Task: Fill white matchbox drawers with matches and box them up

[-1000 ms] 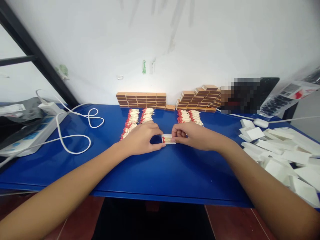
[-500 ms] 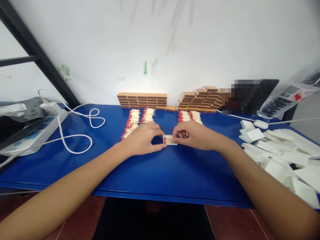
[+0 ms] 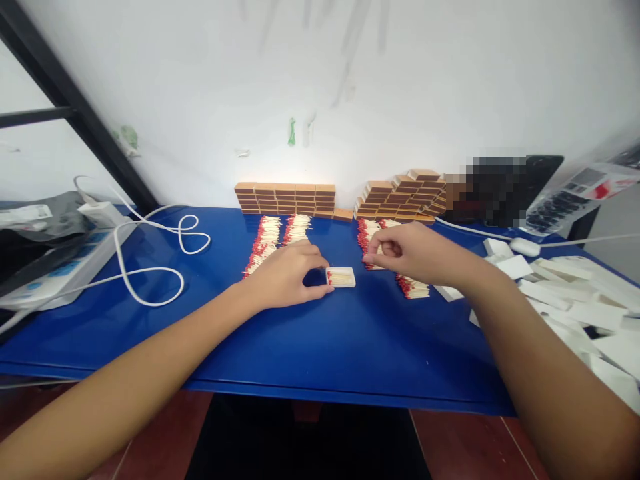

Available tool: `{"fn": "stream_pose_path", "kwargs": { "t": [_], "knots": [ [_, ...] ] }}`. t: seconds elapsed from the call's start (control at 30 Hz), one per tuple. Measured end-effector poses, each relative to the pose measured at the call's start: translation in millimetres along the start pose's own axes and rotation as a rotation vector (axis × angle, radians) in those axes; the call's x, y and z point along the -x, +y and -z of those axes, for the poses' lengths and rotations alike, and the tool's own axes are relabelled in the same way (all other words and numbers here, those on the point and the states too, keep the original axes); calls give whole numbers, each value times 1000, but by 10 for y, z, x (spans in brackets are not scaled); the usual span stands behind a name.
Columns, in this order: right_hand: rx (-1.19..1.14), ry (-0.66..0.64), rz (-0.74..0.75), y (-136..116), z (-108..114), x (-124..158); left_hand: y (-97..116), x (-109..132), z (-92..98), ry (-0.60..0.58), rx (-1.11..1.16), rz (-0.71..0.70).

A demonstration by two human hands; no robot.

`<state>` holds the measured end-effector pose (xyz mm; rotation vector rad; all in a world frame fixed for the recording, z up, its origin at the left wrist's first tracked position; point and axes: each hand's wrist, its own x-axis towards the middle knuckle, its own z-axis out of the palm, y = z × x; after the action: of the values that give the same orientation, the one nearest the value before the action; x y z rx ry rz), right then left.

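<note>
Head view: left hand (image 3: pixel 293 275) pinches tray (image 3: pixel 353 279); right hand (image 3: pixel 413 252) curled, contents unclear, partly hides matches (image 3: pixel 414 287); matchboxes (image 3: pixel 285 199) stacked behind.

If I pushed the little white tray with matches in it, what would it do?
The tray would probably slide, not roll, since it's flat and boxy. It looks light, being small and thin-walled. Tilted, it might spill: its matches lie under no lid.
</note>
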<state>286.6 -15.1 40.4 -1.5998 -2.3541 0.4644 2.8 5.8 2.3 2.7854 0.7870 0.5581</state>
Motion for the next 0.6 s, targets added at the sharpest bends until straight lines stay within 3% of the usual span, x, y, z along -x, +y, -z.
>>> {"fn": "stream_pose_path", "kwargs": {
  "t": [0.13,0.6],
  "knots": [
    [64,-122,-61,154,95,17,-24,-1,0,10,-10,-1],
    [-32,-240,-137,165,-8,4,-23,1,5,4,-11,3]
  ]
}}
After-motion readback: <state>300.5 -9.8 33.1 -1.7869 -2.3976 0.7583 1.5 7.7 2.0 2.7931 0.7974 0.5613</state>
